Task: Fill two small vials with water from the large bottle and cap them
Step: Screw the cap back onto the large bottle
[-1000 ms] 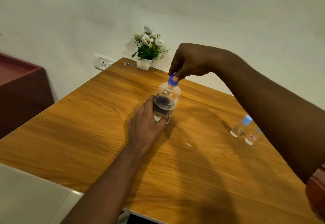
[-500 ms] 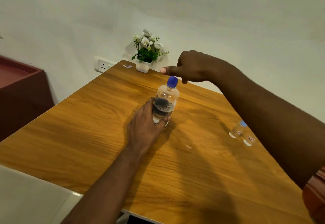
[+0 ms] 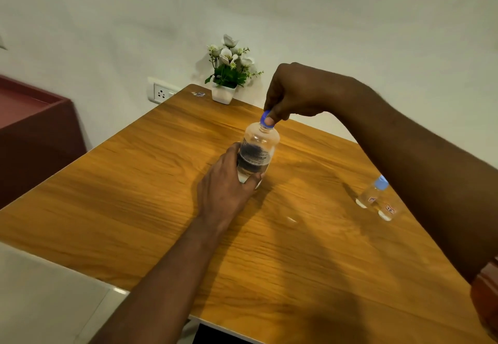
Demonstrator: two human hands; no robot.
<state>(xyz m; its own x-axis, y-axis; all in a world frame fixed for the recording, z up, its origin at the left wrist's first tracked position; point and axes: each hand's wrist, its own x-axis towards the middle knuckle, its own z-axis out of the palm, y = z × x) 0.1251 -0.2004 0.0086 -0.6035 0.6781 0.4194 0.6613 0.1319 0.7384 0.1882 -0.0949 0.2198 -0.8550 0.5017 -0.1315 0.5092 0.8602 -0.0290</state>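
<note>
The left forearm reaches in from the near edge of the wooden counter point(image 3: 296, 276). The left hand point(image 3: 226, 184) lies low on the counter, its fingers point(image 3: 234, 152) curled round the lower half of the large bottle point(image 3: 258, 149), thumb on the near side. The bottle stands upright near the middle of the counter, clear, with a dark label.

Off to the right, the nearer vial point(image 3: 388, 210) and the farther vial point(image 3: 371, 195) sit just beside each other, well apart from the bottle. The right forearm partly hides them. Only the farther one shows a pale blue top.

That forearm crosses above the counter from the right, wrist bent down. The right hand point(image 3: 296, 92) hangs over the bottle, thumb and fingers pinching its blue cap point(image 3: 265, 115).

At the far corner stands a flower pot point(image 3: 222, 95), with a wall socket point(image 3: 161, 92) to its left.
</note>
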